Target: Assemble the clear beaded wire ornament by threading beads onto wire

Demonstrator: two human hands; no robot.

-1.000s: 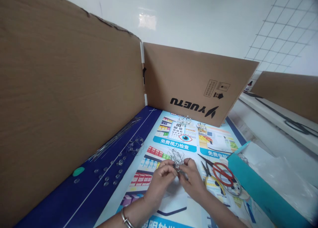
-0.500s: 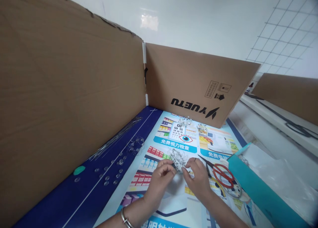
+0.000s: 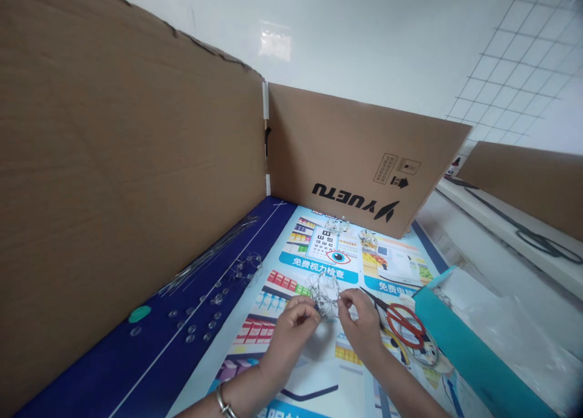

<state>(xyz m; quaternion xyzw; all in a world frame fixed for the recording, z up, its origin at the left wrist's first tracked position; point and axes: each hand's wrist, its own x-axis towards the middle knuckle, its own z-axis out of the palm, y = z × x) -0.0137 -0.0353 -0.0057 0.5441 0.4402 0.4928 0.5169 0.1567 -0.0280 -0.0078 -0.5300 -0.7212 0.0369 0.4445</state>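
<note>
A tangled cluster of thin silvery wire with clear beads [image 3: 324, 289] is between my two hands, over the printed sheet. My left hand [image 3: 298, 324], with a metal bangle at the wrist, pinches the cluster's lower left side. At its right side my right hand [image 3: 359, 315] has thumb and forefinger closed together on the wire. Exactly which strand each hand grips is too fine to tell. Red-handled scissors [image 3: 405, 325] lie just right of my right hand, on top of a round coil.
Loose clear beads [image 3: 192, 328], a green lump [image 3: 139, 314] and straight wires [image 3: 209, 254] lie on the blue strip at left. Wire pieces [image 3: 368, 240] sit near the back cardboard panel [image 3: 346, 144]. A teal box [image 3: 473, 351] with clear plastic stands at right.
My right hand's thumb and forefinger have drawn closer together at the wire, and the cluster has shifted shape a little. The whole view has moved slightly.
</note>
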